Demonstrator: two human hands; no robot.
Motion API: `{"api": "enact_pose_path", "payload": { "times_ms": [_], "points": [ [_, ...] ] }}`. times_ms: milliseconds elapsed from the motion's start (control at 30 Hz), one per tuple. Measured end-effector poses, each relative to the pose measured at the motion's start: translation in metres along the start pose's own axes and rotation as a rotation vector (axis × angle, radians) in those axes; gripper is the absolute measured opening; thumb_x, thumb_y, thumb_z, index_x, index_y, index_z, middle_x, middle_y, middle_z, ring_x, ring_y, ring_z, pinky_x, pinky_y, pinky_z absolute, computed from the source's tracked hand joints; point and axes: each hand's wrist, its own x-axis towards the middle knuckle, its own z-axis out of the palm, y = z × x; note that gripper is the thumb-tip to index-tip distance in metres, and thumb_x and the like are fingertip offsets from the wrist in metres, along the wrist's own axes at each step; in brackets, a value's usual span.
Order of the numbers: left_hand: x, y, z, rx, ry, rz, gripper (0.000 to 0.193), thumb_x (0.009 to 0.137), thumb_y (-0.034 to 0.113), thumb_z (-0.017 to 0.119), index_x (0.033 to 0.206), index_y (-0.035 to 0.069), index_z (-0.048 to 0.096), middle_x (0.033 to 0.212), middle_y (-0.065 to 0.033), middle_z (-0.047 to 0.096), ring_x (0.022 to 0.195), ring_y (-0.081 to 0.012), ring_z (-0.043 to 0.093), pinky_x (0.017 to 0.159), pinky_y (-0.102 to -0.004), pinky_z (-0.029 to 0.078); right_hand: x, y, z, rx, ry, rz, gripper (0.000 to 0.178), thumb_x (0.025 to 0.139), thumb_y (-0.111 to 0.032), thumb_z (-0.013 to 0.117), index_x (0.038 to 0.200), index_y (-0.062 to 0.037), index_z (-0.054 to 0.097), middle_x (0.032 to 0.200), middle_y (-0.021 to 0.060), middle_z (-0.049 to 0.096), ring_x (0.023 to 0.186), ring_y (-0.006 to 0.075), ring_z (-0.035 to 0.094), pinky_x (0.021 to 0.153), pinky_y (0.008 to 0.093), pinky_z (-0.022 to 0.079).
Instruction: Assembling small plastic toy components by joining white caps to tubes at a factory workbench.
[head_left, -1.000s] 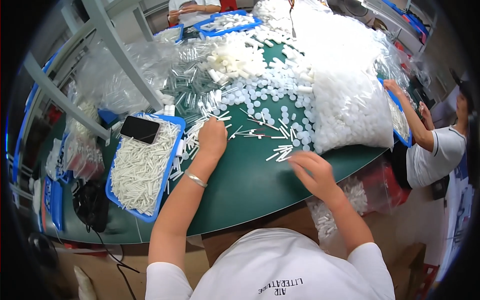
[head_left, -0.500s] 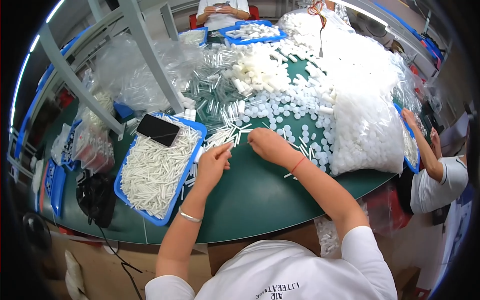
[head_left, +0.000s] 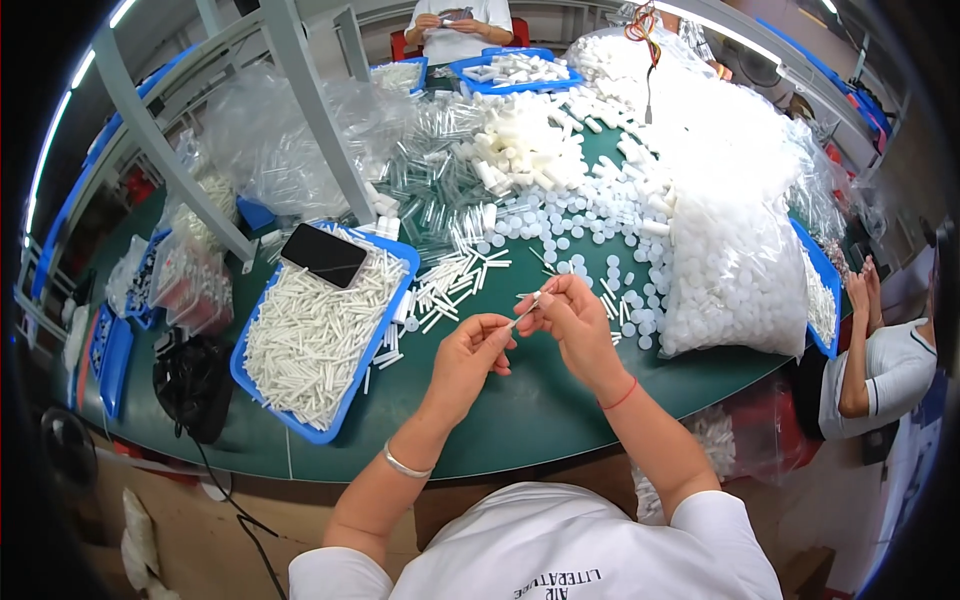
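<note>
My left hand (head_left: 468, 362) and my right hand (head_left: 578, 322) meet over the near part of the green table. Between their pinched fingertips is a thin pale stick (head_left: 517, 320), one end at my left fingers and the other at my right. A tiny white piece shows at the right fingertips, too small to name. Just beyond my hands lies a loose heap of short white sticks (head_left: 455, 287). To the left, a blue tray (head_left: 408, 262) full of similar sticks carries a black phone (head_left: 324, 255) on top.
Frosted round caps (head_left: 612, 262), white cylinders (head_left: 530, 140) and clear tubes (head_left: 425, 165) cover the middle. A bulging plastic bag (head_left: 735, 270) stands right, a black bag (head_left: 192, 385) left. Grey metal posts (head_left: 318, 110) rise at left. Co-workers sit opposite and at right.
My right hand has come back from the loose pieces toward my left hand, which moved right. The two now meet, with the thin stick held between them.
</note>
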Motion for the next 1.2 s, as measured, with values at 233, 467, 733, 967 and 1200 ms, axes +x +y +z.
{"api": "enact_pose_path", "payload": {
  "times_ms": [233, 467, 733, 967, 1200],
  "points": [
    [-0.004, -0.006, 0.011, 0.066, 0.100, 0.105, 0.018, 0.092, 0.013, 0.061, 0.104, -0.001, 0.061, 0.083, -0.0058, 0.064, 0.065, -0.0073, 0.056, 0.059, -0.0220, 0.050, -0.014, 0.018, -0.004, -0.307, -0.006, -0.123, 0.009, 0.088, -0.002, 0.062, 0.097, -0.0011, 0.058, 0.091, 0.0008, 0.061, 0.079, 0.0060, 0.057, 0.071, 0.0200, 0.045],
    [0.006, -0.007, 0.018, 0.280, 0.121, 0.216, 0.016, 0.091, 0.011, 0.062, 0.101, -0.002, 0.063, 0.087, -0.0059, 0.069, 0.069, -0.0064, 0.059, 0.062, -0.0205, 0.050, -0.010, 0.018, -0.015, -0.210, 0.046, -0.005, 0.009, 0.088, -0.004, 0.062, 0.095, -0.0003, 0.059, 0.092, 0.0040, 0.063, 0.082, 0.0090, 0.060, 0.073, 0.0227, 0.049],
    [0.138, -0.014, -0.009, 1.238, 0.234, 0.806, 0.024, 0.079, 0.013, 0.069, 0.103, 0.007, 0.066, 0.090, -0.0110, 0.056, 0.085, -0.0279, 0.055, 0.075, -0.0390, 0.046, 0.013, 0.004, -0.048, -0.074, 0.251, -0.002, 0.011, 0.096, -0.010, 0.048, 0.099, -0.0025, 0.041, 0.087, 0.0175, 0.064, 0.079, 0.0253, 0.068, 0.064, 0.0302, 0.057],
    [0.190, -0.029, -0.024, 1.649, 0.128, 0.854, 0.005, 0.073, 0.006, 0.058, 0.076, 0.004, 0.062, 0.087, -0.0119, 0.054, 0.086, -0.0284, 0.055, 0.073, -0.0395, 0.048, 0.008, 0.004, -0.047, -0.236, 0.308, 0.079, 0.019, 0.095, -0.023, 0.056, 0.103, -0.0049, 0.056, 0.071, 0.0033, 0.059, 0.050, 0.0053, 0.050, 0.041, 0.0186, 0.036],
    [0.135, -0.009, -0.008, 0.506, -0.092, 0.224, 0.034, 0.078, 0.006, 0.070, 0.110, -0.003, 0.062, 0.096, -0.0098, 0.063, 0.087, -0.0226, 0.063, 0.078, -0.0302, 0.052, 0.007, 0.009, -0.052, -0.392, 0.305, 0.067, 0.019, 0.092, -0.016, 0.062, 0.104, -0.0019, 0.064, 0.074, -0.0011, 0.060, 0.059, 0.0023, 0.050, 0.052, 0.0163, 0.038]
  ]
}}
